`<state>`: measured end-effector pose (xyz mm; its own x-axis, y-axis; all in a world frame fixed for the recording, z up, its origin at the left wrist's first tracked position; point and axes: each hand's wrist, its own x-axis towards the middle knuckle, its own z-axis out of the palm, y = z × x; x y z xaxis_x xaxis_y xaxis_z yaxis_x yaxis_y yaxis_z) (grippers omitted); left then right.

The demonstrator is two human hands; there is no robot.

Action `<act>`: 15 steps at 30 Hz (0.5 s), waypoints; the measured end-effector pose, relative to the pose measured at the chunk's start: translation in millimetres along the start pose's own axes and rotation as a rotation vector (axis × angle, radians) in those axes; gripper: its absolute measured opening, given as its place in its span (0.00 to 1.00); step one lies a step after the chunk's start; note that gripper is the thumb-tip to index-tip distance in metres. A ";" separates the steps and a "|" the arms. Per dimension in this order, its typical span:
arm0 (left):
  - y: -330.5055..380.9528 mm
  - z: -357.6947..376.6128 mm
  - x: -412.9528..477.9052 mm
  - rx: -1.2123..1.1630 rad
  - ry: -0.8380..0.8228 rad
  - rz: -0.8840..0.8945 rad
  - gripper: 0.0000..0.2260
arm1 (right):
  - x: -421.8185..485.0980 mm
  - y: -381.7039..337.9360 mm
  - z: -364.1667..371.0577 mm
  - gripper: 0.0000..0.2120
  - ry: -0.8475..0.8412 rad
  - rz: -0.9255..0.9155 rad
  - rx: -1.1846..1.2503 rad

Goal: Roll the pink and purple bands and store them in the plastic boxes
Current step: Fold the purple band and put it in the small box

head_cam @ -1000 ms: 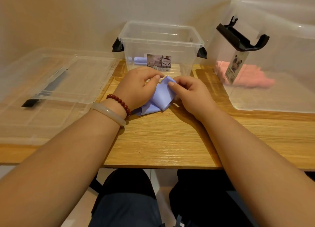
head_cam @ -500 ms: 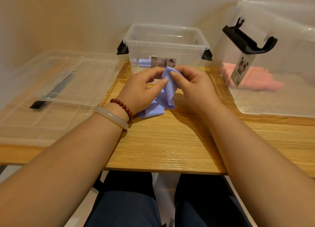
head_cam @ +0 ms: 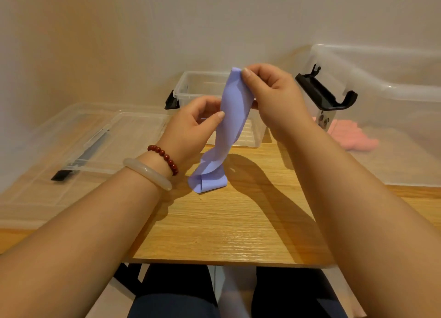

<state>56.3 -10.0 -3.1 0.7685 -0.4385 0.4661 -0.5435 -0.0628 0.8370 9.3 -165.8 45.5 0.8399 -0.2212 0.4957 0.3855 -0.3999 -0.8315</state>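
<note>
Above the table [head_cam: 238, 222], just near of the small clear box [head_cam: 188, 83], my right hand [head_cam: 274, 98] pinches the purple band [head_cam: 235, 107] by its top end, and my left hand [head_cam: 193, 129] pinches its edge lower down. The band hangs upright and twisted, with its bottom end folded on the wood. I judge the twist must go before rolling. Pink bands [head_cam: 355, 139] lie far right in the big box [head_cam: 381, 78].

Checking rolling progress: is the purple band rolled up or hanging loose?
Loose, not rolled. The purple band hangs twisted from the right hand pinching its top, the left hand holding its edge, its end on the table.
</note>
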 end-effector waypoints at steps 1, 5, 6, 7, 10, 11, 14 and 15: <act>3.8 -2.6 4.1 0.003 -0.012 0.006 0.09 | 5.1 -4.4 -0.4 0.11 0.010 -0.005 -0.003; 8.3 -5.0 12.0 0.014 -0.037 -0.024 0.11 | 21.4 -17.8 -3.7 0.10 0.055 0.001 0.016; 8.6 -3.7 12.6 0.019 -0.034 -0.039 0.12 | 25.1 -21.0 -5.4 0.10 0.066 -0.003 0.023; 9.1 -2.3 12.8 0.031 -0.032 -0.054 0.12 | 27.9 -24.5 -7.4 0.10 0.074 -0.012 0.017; 11.8 0.7 13.7 0.040 -0.017 -0.058 0.07 | 34.6 -35.4 -12.8 0.10 0.104 -0.044 -0.029; 13.9 0.3 14.8 0.028 -0.003 -0.053 0.07 | 36.6 -39.7 -14.0 0.10 0.116 -0.060 -0.041; 21.4 -4.2 22.2 -0.025 0.027 -0.040 0.10 | 44.3 -51.7 -15.9 0.10 0.143 -0.085 -0.033; 25.0 -6.1 24.8 -0.051 0.029 -0.028 0.11 | 47.1 -55.1 -15.8 0.10 0.142 -0.091 -0.004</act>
<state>63.9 -17.0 31.1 0.7928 -0.4108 0.4502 -0.5049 -0.0288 0.8627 21.6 -168.2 118.6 0.7390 -0.3074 0.5994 0.4556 -0.4273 -0.7809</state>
